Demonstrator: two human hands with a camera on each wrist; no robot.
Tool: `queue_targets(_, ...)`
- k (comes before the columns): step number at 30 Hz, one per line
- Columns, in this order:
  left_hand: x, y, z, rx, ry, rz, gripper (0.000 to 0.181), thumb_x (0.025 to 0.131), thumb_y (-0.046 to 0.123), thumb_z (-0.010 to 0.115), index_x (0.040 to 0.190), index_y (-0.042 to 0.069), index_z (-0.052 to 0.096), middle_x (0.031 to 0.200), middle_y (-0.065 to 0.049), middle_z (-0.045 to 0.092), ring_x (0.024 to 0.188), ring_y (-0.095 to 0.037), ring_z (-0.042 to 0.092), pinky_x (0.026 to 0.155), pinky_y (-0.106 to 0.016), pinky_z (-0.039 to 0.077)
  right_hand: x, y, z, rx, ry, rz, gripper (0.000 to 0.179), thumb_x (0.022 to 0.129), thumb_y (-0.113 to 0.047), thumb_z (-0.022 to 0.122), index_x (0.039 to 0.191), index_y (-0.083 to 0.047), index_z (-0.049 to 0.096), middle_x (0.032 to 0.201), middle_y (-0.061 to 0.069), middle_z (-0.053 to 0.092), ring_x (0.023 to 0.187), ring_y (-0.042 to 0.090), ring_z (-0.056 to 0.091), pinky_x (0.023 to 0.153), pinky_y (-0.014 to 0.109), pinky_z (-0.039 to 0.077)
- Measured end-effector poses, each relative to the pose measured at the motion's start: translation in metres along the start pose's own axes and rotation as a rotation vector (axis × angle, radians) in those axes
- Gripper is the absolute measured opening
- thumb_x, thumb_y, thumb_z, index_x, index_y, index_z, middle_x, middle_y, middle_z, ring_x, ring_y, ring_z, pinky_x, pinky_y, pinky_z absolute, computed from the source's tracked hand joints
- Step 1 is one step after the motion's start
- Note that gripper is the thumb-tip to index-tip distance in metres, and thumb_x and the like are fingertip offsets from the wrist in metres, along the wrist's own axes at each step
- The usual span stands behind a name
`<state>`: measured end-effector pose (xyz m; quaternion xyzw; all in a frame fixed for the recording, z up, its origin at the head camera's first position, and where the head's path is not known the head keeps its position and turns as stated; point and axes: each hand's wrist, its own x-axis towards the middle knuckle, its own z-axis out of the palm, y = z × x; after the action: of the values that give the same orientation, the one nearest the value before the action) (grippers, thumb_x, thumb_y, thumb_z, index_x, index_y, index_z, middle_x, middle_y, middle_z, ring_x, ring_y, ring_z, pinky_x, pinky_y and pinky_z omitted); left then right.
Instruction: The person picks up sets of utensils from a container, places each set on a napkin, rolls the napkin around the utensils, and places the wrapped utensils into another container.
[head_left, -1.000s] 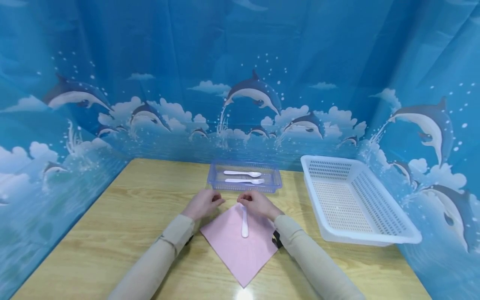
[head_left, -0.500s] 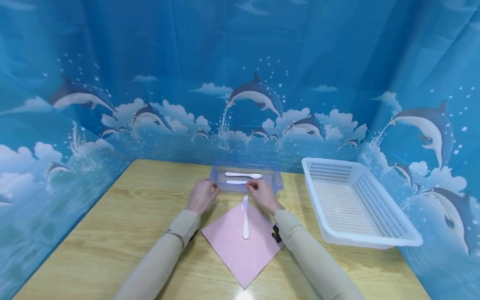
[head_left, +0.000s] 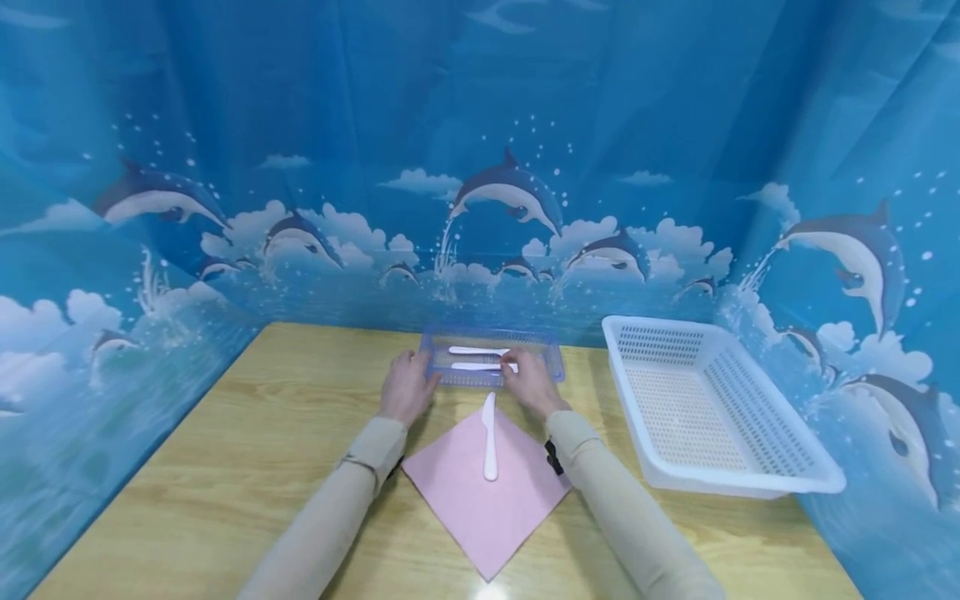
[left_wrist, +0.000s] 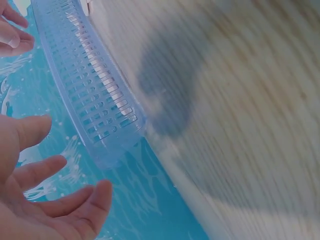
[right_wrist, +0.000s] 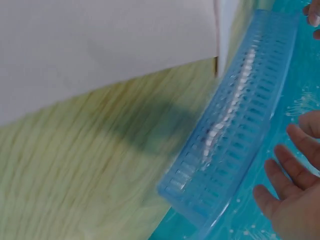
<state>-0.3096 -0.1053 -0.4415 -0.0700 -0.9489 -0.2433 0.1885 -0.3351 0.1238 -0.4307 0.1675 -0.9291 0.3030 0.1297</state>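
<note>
At the near left corner of a blue perforated basket [head_left: 557, 371], my left hand [head_left: 407, 387] hovers with fingers loosely spread. The left wrist view shows that hand's fingers [left_wrist: 92, 210] apart from the basket, holding nothing. Over the basket's right half is my right hand [head_left: 531, 383], covering the right ends of a white fork [head_left: 468, 367] and a white spoon [head_left: 472, 351] inside. Its fingers [right_wrist: 285, 170] are extended and part from one another in the right wrist view. Nearer me, a white plastic knife [head_left: 490, 450] lies on a pink cloth [head_left: 465, 508] turned like a diamond.
A large white basket [head_left: 652, 417] with perforated walls stands at the right of the wooden table [head_left: 285, 450]. A blue curtain [head_left: 360, 125] with dolphins surrounds the table at the back and sides.
Both hands have moved forward from the knife's tip to the blue basket; the right hand has let go of the knife and shifted right. The knife stays on the cloth.
</note>
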Motion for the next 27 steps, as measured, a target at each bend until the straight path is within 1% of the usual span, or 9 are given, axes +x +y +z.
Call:
queue_targets(2,0.002,0.001,0.002,0.009,-0.017,-0.004,0.039,0.092,0.025,0.069,0.123,0.002,0.061,0.129,-0.035,0.054,0.12,-0.047,0.052,0.098,-0.058,0.047,0.002,0.003,0.0,-0.072,-0.021,-0.004,0.031,0.096,-0.02,0.06,0.117,0.001,0.066,0.126,0.019,0.064,0.118,0.035,0.06,0.104,0.046,0.046)
queue_targets(5,0.005,0.001,0.004,0.016,-0.061,-0.029,0.043,0.093,0.027,0.066,0.128,0.003,0.06,0.134,-0.037,0.049,0.126,-0.049,0.047,0.1,-0.059,0.046,0.003,0.008,0.001,-0.187,-0.063,-0.016,0.04,0.098,-0.031,0.058,0.124,-0.001,0.063,0.133,0.02,0.059,0.124,0.036,0.055,0.109,0.048,0.04)
queue_targets(7,0.006,0.001,0.005,0.014,-0.092,-0.057,0.045,0.094,0.028,0.065,0.132,0.004,0.059,0.138,-0.037,0.046,0.13,-0.05,0.043,0.102,-0.06,0.044,0.004,0.011,0.002,-0.236,-0.087,-0.035,0.041,0.1,-0.033,0.055,0.126,-0.002,0.062,0.131,0.019,0.061,0.124,0.037,0.055,0.109,0.05,0.04)
queue_targets(11,0.007,0.0,0.008,0.029,-0.135,-0.094,0.046,0.096,0.029,0.062,0.136,0.006,0.057,0.141,-0.035,0.045,0.133,-0.048,0.041,0.103,-0.059,0.043,0.004,0.014,0.003,-0.256,-0.141,-0.03,0.039,0.102,-0.031,0.05,0.125,-0.003,0.064,0.127,0.016,0.065,0.122,0.035,0.057,0.108,0.052,0.039)
queue_targets(16,0.007,-0.002,0.009,0.043,-0.141,-0.097,0.041,0.097,0.03,0.061,0.131,0.007,0.062,0.137,-0.032,0.05,0.129,-0.046,0.046,0.1,-0.057,0.046,0.006,0.014,0.005,-0.261,-0.192,0.01,0.038,0.104,-0.032,0.046,0.122,-0.006,0.067,0.126,0.013,0.066,0.122,0.032,0.058,0.109,0.051,0.039)
queue_targets(18,0.008,-0.003,0.01,0.041,-0.136,-0.09,0.039,0.097,0.029,0.062,0.128,0.006,0.064,0.133,-0.03,0.054,0.126,-0.045,0.05,0.098,-0.056,0.048,0.008,0.015,0.006,-0.252,-0.189,0.014,0.038,0.104,-0.033,0.045,0.116,-0.007,0.069,0.12,0.013,0.068,0.116,0.031,0.061,0.105,0.05,0.043)
queue_targets(22,0.009,-0.005,0.011,0.04,-0.114,-0.061,0.032,0.097,0.026,0.062,0.12,0.005,0.068,0.123,-0.026,0.062,0.116,-0.042,0.057,0.093,-0.055,0.051,0.013,0.014,0.008,-0.233,-0.163,0.021,0.037,0.104,-0.032,0.045,0.104,-0.008,0.073,0.1,0.01,0.073,0.093,0.027,0.067,0.089,0.047,0.052)
queue_targets(24,0.01,-0.006,0.011,0.028,-0.104,-0.048,0.029,0.097,0.024,0.062,0.116,0.004,0.07,0.121,-0.025,0.064,0.114,-0.042,0.059,0.094,-0.054,0.051,0.016,0.013,0.008,-0.244,-0.161,0.025,0.034,0.103,-0.029,0.046,0.092,-0.009,0.072,0.086,0.007,0.071,0.079,0.024,0.064,0.08,0.045,0.053)
queue_targets(27,0.011,-0.009,0.012,-0.002,-0.103,-0.034,0.028,0.097,0.022,0.062,0.114,0.002,0.07,0.121,-0.026,0.064,0.114,-0.042,0.06,0.097,-0.053,0.05,0.019,0.012,0.009,-0.3,-0.18,0.043,0.033,0.102,-0.023,0.046,0.078,-0.011,0.065,0.074,0.004,0.063,0.07,0.021,0.058,0.076,0.043,0.052)
